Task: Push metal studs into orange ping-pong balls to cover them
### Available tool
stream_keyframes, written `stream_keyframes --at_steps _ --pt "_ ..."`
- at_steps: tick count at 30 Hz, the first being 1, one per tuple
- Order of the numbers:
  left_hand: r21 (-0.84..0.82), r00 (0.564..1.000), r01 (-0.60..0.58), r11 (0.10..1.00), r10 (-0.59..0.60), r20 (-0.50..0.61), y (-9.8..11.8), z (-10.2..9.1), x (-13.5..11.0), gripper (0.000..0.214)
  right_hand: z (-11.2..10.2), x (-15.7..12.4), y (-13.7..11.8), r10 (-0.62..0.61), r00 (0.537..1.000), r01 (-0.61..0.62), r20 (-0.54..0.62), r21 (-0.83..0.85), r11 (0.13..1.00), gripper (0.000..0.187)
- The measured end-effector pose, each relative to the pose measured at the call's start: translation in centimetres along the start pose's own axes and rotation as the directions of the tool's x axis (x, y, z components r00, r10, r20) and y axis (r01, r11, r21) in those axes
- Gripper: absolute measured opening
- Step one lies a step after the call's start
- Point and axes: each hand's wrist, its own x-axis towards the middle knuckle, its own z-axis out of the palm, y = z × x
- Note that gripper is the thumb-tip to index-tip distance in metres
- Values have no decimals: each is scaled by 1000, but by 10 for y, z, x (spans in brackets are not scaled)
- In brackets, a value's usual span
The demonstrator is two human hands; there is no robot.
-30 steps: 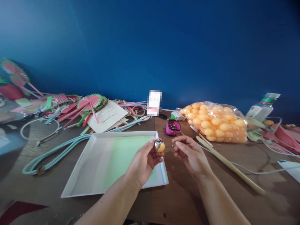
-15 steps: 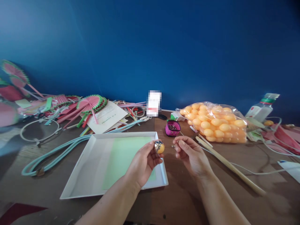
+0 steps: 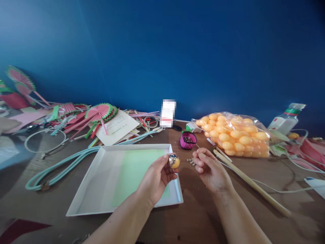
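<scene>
In my left hand [image 3: 156, 178] is a small yellow ball [image 3: 175, 163], its upper left side covered with shiny silver pieces. Thumb and fingers close round its left edge. Just to the right, my right hand [image 3: 213, 171] is in a pinch, thumb against fingertips; whatever is between them is too small to name. Several small metallic pieces [image 3: 190, 162] lie loose on the table beside its fingers. Beyond them stands a purple container [image 3: 188, 145] with more small metallic pieces inside. The white tray [image 3: 83, 203], with a green sheet [image 3: 132, 176] in it, lies partly behind my left forearm.
A clear bag of orange balls [image 3: 236, 135] and a wooden stick [image 3: 254, 183] lie to the right. A bottle [image 3: 285, 118] leans behind. Left are blue tubing [image 3: 63, 169], paper fans [image 3: 100, 113] and a white sheet [image 3: 122, 127]. A blue wall [image 3: 162, 51] closes the back.
My right hand has shifted slightly right and away from the ball, uncovering more loose metallic pieces. My left hand keeps the ball nearly in place. The whole view has shifted slightly.
</scene>
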Motion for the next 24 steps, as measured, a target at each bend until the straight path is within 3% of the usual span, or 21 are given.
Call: stream_keyframes --at_steps 15,24 --pt "4 1000 0 1000 0 11 -2 -1 0 30 0 0 -1 21 999 -19 -25 93 996 20" --pt "1 1000 4 1000 -4 6 -1 0 -1 29 -1 0 2 -32 999 30 18 62 998 13"
